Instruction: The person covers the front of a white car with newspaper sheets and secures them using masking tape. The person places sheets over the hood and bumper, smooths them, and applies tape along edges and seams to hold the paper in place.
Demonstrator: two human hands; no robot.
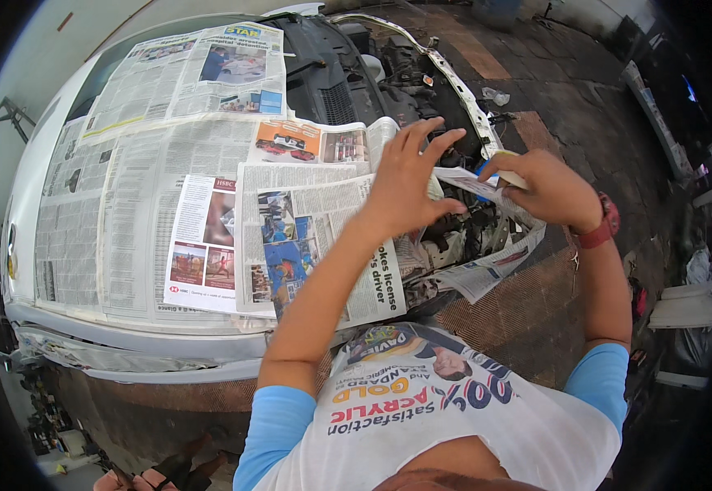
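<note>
My left hand (pixel 409 176) is open, its fingers spread above the edge of the newspaper sheets (pixel 323 262). Nothing is in it. Over the open engine bay (pixel 462 229), my right hand (pixel 548 184) closes on a pale, rounded thing (pixel 506 162) that looks like a roll of masking tape; its fingers hide most of it. A bit of blue shows just below. Beneath this hand, a loose newspaper sheet (pixel 491 266) hangs over the bay's near side. Whether the fingers also touch that paper, I cannot tell.
Newspaper covers much of the white car (pixel 22 254), including its windshield area. A bare pale metal frame bar (pixel 454 78) curves along the engine bay's far side. Loose car panels (pixel 659 123) and plastic-wrapped items (pixel 696 270) lie on the dark floor at right.
</note>
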